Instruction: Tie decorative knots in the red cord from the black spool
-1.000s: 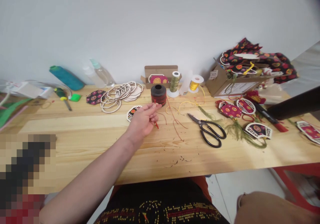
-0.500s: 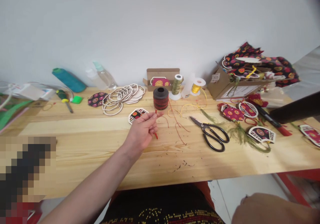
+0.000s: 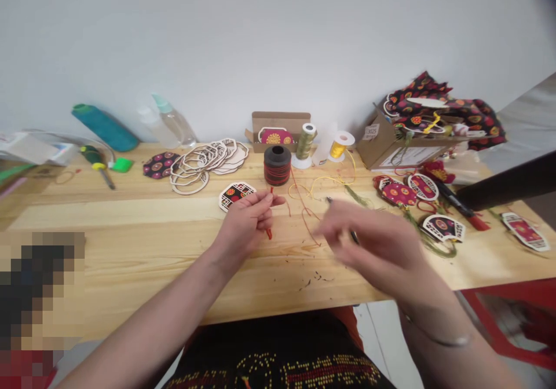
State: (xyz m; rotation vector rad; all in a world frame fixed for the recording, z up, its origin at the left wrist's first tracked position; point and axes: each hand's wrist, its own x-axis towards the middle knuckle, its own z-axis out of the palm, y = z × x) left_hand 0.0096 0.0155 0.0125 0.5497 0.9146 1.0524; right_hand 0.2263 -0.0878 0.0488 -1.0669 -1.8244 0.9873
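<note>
My left hand point(image 3: 256, 212) is closed in a pinch on a red cord point(image 3: 269, 234), whose ends stick out above and below the fingers. Behind that hand lies an octagonal white-framed ornament point(image 3: 236, 195) with dark patterned fabric. My right hand point(image 3: 369, 241), blurred by motion, hangs over the black-handled scissors with fingers loosely apart. It hides most of the scissors; only the tip point(image 3: 329, 199) and a bit of handle show. Between the hands, loose red thread point(image 3: 309, 227) lies on the table. A dark spool of red thread point(image 3: 277, 166) stands just beyond my left hand.
White cut-out frames point(image 3: 208, 163) lie at the back left near a screwdriver point(image 3: 98, 166) and a teal cone point(image 3: 104, 127). Green point(image 3: 306, 143) and yellow thread spools point(image 3: 341, 146) stand by the wall. Finished ornaments point(image 3: 443, 227) and a fabric-filled cardboard box point(image 3: 377, 140) are at right.
My right hand has come up from the lower right edge to over the scissors. My left hand keeps its pinch on the red cord. The view has shifted slightly.
</note>
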